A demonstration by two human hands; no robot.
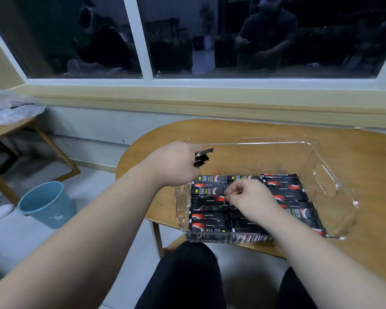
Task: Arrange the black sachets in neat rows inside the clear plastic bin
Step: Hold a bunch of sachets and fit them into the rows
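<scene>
A clear plastic bin (334, 186) stands on the round wooden table. Several black sachets (288, 192) with red and white marks lie flat in rows across its near half. My left hand (176, 163) hovers above the bin's left rim and grips a few black sachets (202, 158) that stick out past my fingers. My right hand (247, 197) is down inside the bin over the middle row. Its fingers are curled and pinch the edge of a sachet (210, 202) lying there. The sachets under that hand are hidden.
The wooden table (366, 219) ends just left of the bin and close to my knees. A blue bucket (47, 204) stands on the floor to the left. Another wooden table (9, 128) with a plastic bag sits at far left. A window sill runs behind.
</scene>
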